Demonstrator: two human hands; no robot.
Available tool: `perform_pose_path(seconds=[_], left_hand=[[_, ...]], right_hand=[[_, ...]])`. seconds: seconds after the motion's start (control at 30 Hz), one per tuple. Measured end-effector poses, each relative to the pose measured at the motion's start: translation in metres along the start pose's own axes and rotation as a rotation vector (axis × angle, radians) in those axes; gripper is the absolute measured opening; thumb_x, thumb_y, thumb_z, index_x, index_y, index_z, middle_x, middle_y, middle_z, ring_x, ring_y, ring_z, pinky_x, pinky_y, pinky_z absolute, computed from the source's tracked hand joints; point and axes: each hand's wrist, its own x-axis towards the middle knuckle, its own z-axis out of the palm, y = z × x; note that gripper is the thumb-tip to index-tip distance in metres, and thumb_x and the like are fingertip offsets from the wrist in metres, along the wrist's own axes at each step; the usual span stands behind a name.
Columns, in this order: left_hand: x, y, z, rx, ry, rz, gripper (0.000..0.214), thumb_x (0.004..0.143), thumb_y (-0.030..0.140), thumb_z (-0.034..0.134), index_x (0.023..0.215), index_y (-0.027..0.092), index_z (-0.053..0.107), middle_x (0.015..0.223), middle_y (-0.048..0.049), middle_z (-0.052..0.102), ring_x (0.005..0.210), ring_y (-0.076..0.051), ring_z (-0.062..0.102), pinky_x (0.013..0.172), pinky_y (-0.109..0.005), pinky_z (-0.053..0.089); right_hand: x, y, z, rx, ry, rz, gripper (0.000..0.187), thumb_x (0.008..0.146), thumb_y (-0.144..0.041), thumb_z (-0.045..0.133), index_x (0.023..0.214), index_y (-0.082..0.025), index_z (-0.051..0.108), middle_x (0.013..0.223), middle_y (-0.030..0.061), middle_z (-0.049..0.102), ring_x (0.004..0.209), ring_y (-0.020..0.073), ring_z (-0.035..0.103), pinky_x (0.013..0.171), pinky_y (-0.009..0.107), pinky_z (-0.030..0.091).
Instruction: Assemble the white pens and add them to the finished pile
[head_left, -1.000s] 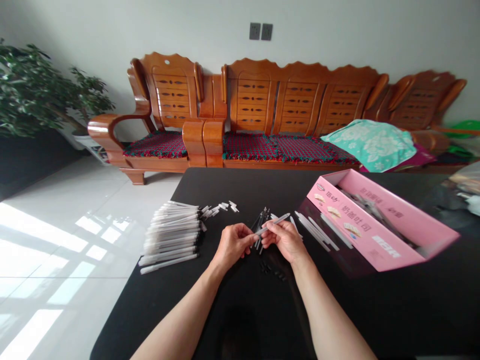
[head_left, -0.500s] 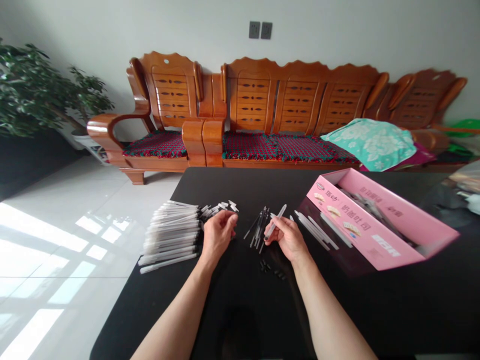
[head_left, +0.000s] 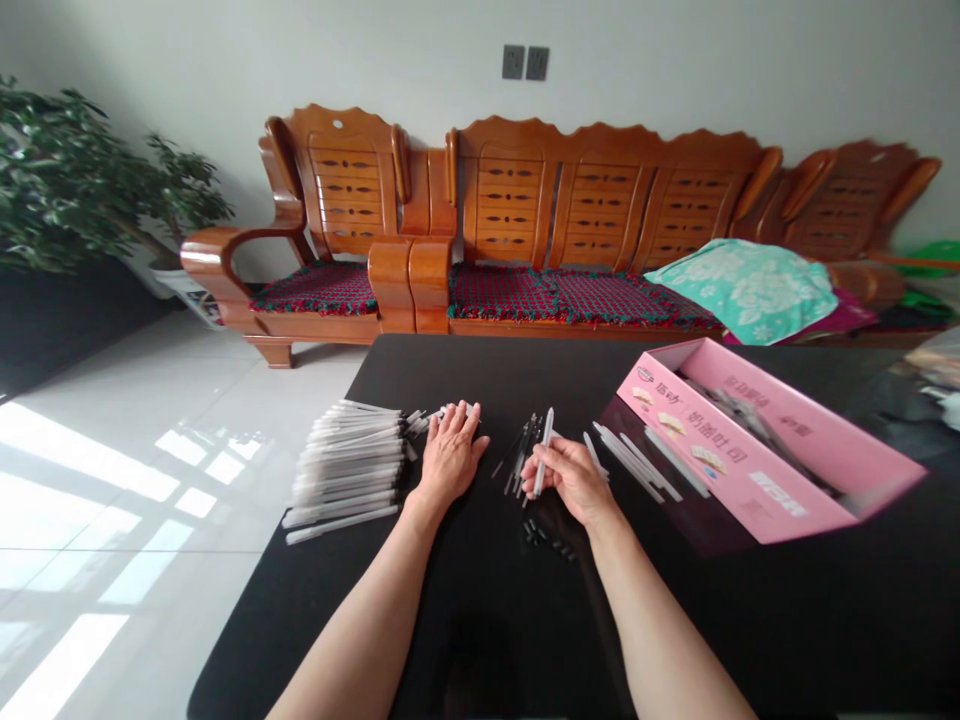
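Observation:
My left hand (head_left: 452, 452) reaches over the small white pen caps (head_left: 425, 416), fingers spread and pointing away from me; it covers part of them. To its left lies a thick row of white pens (head_left: 349, 460) with dark ends. Between the fingers of my right hand (head_left: 574, 475) a white pen barrel (head_left: 545, 450) is held nearly upright. Thin dark pen refills (head_left: 523, 450) lie just left of that hand. Several small black pieces (head_left: 547, 540) are scattered nearer to me. More white barrels (head_left: 637, 462) rest to the right.
A pink box (head_left: 750, 460) with grey contents stands on the right of the black table (head_left: 495, 620). Behind the table is a wooden bench (head_left: 510, 190) with patterned seat pads and a turquoise cloth (head_left: 750, 285). A potted plant (head_left: 97, 190) is at the left.
My left hand has gone from curled fingers to spread ones, reaching forward over the small white caps. In my right hand the barrel has turned more upright.

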Motion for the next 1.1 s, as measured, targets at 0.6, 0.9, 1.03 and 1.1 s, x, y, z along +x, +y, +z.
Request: perform_pose_path(seconds=[0.6, 0.9, 1.03, 1.1], left_hand=[[0.017, 0.003, -0.004, 0.109, -0.081, -0.237, 0.046, 0.092, 0.048, 0.048, 0.134, 0.03, 0.057, 0.146, -0.0111, 0.049, 0.135, -0.039, 0.038, 0.105, -0.067, 0.028], [-0.013, 0.001, -0.009, -0.049, -0.01, -0.111, 0.034, 0.088, 0.036, 0.061, 0.119, 0.023, 0.067, 0.142, -0.011, 0.053, 0.134, -0.031, 0.044, 0.114, -0.056, 0.026], [-0.013, -0.011, -0.009, -0.158, -0.013, -0.065, 0.019, 0.085, 0.033, 0.065, 0.099, 0.023, 0.073, 0.132, -0.0091, 0.062, 0.127, -0.028, 0.052, 0.116, -0.053, 0.025], [-0.013, -0.015, -0.01, -0.199, -0.009, -0.04, 0.02, 0.084, 0.032, 0.066, 0.1, 0.022, 0.073, 0.131, -0.0095, 0.062, 0.127, -0.027, 0.052, 0.116, -0.052, 0.026]], right_hand=[[0.002, 0.003, 0.002, 0.062, -0.014, -0.031, 0.029, 0.081, -0.04, 0.071, 0.077, -0.013, 0.062, 0.066, 0.0064, 0.072, 0.049, 0.0174, 0.068, 0.045, 0.025, 0.056], [0.001, -0.001, 0.001, 0.01, -0.008, -0.03, 0.026, 0.081, -0.039, 0.071, 0.083, -0.013, 0.066, 0.063, 0.0037, 0.069, 0.046, 0.0146, 0.064, 0.043, 0.022, 0.052], [0.001, -0.003, 0.0, -0.01, -0.002, -0.022, 0.028, 0.083, -0.041, 0.069, 0.084, -0.013, 0.068, 0.053, -0.001, 0.061, 0.036, 0.01, 0.052, 0.035, 0.02, 0.043], [0.001, -0.003, -0.001, -0.011, 0.016, -0.024, 0.029, 0.083, -0.042, 0.069, 0.086, -0.013, 0.069, 0.052, -0.0013, 0.06, 0.036, 0.01, 0.051, 0.034, 0.02, 0.04]])
